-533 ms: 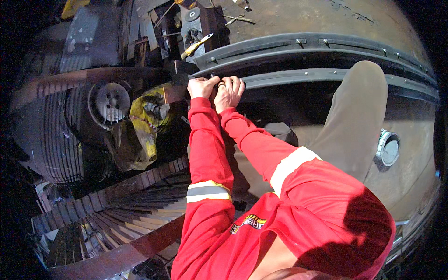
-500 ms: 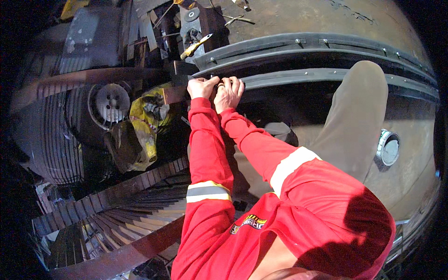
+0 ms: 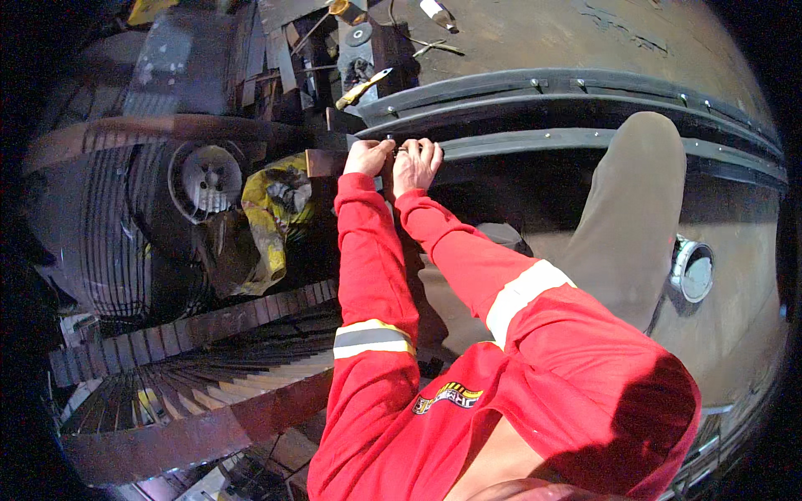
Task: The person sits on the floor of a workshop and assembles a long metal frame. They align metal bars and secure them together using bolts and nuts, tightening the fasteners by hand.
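My left hand (image 3: pixel 367 157) is closed in a pinch at the left end of a dark curved strip (image 3: pixel 518 144). A small bolt tip (image 3: pixel 390 137) shows just past its fingertips; what the pinch holds is hidden. Close beside it, my right hand (image 3: pixel 415 166) has its fingers curled over the same strip end, and anything under them cannot be made out. Behind runs a second dark curved strip (image 3: pixel 493 86) with several bolts along it. A paintbrush (image 3: pixel 364 88) with a pale handle lies just beyond my hands.
An abrasive disc (image 3: pixel 359 35) rests on a metal bar at the back, near a white bottle (image 3: pixel 436 13). To the left are a crumpled yellow bag (image 3: pixel 269 219) and a ribbed dark cylinder (image 3: pixel 109 225). A round tin (image 3: pixel 694 272) stands right of my knee (image 3: pixel 647 167).
The whole view has shifted slightly, so the surroundings appear a little lower and farther right. Both hands keep their place at the strip's end, with fingers still curled.
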A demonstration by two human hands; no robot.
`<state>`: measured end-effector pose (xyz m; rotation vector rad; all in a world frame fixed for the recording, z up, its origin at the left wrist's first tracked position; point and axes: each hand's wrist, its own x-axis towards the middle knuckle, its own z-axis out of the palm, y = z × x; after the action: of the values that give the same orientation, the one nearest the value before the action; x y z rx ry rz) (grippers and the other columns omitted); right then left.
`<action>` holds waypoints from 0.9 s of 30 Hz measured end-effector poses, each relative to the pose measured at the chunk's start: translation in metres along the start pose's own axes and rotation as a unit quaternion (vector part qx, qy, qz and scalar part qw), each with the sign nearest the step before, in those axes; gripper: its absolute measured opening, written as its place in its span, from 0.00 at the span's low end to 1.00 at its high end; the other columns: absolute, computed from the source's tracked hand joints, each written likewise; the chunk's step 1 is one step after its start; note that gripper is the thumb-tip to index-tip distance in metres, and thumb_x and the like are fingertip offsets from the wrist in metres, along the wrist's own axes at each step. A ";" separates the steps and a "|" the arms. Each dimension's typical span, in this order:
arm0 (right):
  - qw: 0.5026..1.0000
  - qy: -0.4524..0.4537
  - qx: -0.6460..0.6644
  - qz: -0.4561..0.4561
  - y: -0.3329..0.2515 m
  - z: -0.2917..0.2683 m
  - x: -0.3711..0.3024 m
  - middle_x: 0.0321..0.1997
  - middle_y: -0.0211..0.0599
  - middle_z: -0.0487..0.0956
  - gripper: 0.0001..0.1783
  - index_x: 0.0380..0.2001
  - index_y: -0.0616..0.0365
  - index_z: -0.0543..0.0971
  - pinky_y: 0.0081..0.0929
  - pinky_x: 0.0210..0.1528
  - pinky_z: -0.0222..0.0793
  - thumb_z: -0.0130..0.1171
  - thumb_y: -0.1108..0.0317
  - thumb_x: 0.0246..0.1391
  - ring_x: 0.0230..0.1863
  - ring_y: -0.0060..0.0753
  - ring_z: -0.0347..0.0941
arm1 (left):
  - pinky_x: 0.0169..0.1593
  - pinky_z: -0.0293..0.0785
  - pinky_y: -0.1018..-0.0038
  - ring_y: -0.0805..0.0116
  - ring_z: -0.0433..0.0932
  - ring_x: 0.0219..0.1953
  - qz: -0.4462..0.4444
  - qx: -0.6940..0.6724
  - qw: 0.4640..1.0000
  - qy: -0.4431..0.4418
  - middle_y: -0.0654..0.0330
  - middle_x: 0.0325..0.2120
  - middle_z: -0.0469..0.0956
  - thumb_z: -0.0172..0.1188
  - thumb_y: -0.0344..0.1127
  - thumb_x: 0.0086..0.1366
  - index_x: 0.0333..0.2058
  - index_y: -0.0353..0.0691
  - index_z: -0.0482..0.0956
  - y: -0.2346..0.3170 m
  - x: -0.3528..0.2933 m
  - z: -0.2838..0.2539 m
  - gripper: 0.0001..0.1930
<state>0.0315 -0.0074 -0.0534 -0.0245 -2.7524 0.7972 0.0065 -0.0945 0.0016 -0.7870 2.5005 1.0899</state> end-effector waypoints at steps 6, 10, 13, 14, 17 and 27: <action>0.992 -0.015 0.121 0.039 -0.003 -0.019 0.001 0.38 0.32 0.69 0.11 0.28 0.58 0.75 0.38 0.61 0.43 0.47 0.66 0.44 0.51 0.37 0.59 | 0.24 0.66 0.77 0.76 0.69 0.18 -0.005 -0.090 0.990 0.109 0.61 0.16 0.75 0.65 0.41 0.44 0.19 0.30 0.78 -0.017 0.010 0.011 0.15; 0.992 0.025 0.120 -0.002 0.001 -0.007 -0.007 0.38 0.32 0.69 0.10 0.27 0.57 0.75 0.39 0.60 0.45 0.47 0.66 0.44 0.50 0.36 0.59 | 0.22 0.66 0.77 0.76 0.69 0.16 -0.017 -0.076 0.986 0.146 0.61 0.14 0.74 0.66 0.39 0.40 0.15 0.31 0.78 -0.012 0.004 0.015 0.14; 0.997 0.056 0.045 -0.022 0.012 0.008 -0.006 0.37 0.29 0.69 0.10 0.25 0.53 0.76 0.41 0.59 0.46 0.50 0.62 0.41 0.49 0.35 0.59 | 0.26 0.71 0.74 0.70 0.74 0.17 -0.024 0.047 0.979 0.197 0.57 0.14 0.76 0.67 0.44 0.34 0.15 0.33 0.77 0.006 0.005 0.026 0.17; 0.997 0.070 0.011 -0.021 0.023 0.014 0.001 0.37 0.28 0.69 0.09 0.25 0.53 0.76 0.41 0.59 0.46 0.50 0.62 0.41 0.49 0.34 0.60 | 0.27 0.72 0.73 0.68 0.75 0.17 -0.008 0.112 0.970 0.216 0.56 0.15 0.76 0.67 0.45 0.33 0.15 0.34 0.77 0.027 0.007 0.036 0.18; 0.995 0.050 0.077 -0.032 0.004 0.010 -0.018 0.35 0.27 0.72 0.13 0.23 0.54 0.76 0.44 0.57 0.47 0.50 0.57 0.39 0.47 0.34 0.61 | 0.32 0.74 0.70 0.60 0.78 0.22 -0.044 0.177 0.950 0.254 0.52 0.19 0.78 0.68 0.47 0.32 0.17 0.36 0.79 0.019 -0.013 0.029 0.19; 0.998 0.026 0.048 -0.023 0.001 -0.001 -0.005 0.36 0.27 0.70 0.10 0.19 0.53 0.77 0.38 0.60 0.45 0.48 0.64 0.43 0.49 0.32 0.60 | 0.35 0.72 0.75 0.68 0.78 0.26 0.013 0.148 0.985 0.089 0.55 0.23 0.79 0.62 0.50 0.46 0.27 0.35 0.81 -0.006 0.004 0.007 0.20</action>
<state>0.0361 -0.0066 -0.0542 0.0369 -2.6528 0.9018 0.0074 -0.0940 -0.0087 -0.7947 2.7405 0.6553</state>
